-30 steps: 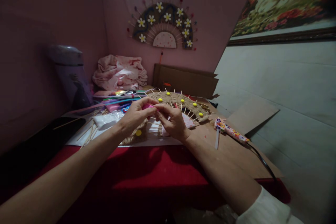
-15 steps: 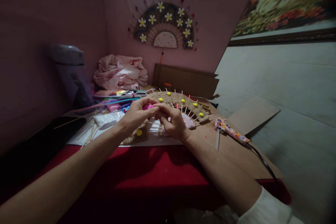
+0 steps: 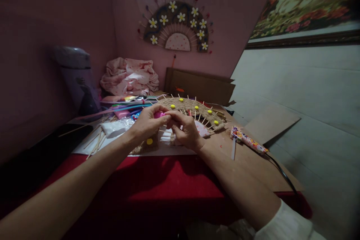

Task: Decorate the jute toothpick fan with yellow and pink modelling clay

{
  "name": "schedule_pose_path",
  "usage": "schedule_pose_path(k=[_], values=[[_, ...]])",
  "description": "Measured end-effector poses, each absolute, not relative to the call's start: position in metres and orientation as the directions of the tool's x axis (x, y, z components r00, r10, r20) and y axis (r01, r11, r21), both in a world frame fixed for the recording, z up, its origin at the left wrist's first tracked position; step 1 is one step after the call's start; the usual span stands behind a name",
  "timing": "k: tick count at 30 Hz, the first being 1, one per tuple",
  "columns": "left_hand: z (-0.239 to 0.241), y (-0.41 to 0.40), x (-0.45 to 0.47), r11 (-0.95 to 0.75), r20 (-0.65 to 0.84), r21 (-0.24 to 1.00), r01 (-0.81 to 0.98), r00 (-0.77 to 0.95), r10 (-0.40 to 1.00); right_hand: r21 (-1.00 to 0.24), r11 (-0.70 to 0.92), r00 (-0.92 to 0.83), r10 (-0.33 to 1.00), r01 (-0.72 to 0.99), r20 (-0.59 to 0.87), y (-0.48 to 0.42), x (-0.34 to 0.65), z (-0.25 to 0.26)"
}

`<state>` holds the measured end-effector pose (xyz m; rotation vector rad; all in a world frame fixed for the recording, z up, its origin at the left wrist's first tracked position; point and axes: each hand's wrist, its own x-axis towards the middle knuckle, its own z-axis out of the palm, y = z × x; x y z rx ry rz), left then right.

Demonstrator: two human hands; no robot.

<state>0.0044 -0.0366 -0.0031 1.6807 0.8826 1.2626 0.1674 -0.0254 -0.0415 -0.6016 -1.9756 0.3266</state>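
Note:
My left hand is closed round a small bright pink lump that looks like modelling clay. The fingertips of my right hand are pinched together at its right side, touching my left fingers; whether they grip part of the lump is hidden. Behind and beneath both hands lies a half-round fan of woven twine on thin sticks, dotted with yellow discs. A dotted pink-and-white half disc forms its centre, partly covered by my right hand.
A hot glue gun with a black cord lies at the right on brown board. Loose sticks and a plastic bag are at the left. Crumpled pink cloth sits behind. A finished flowered fan hangs on the back panel.
The hands keep almost the same place and pinch around the pink lump. Only a slight shift of the camera view shows.

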Motion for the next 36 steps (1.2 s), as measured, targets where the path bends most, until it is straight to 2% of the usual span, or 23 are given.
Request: schedule_pose_path(k=[36], values=[[-0.0003,-0.0407,0.0070,-0.361,0.349,0.932,0.019,0.218,0.912,-0.416,0.854,-0.388,0.515,0.313,0.765,-0.0248,0.1680,-0.0422]])
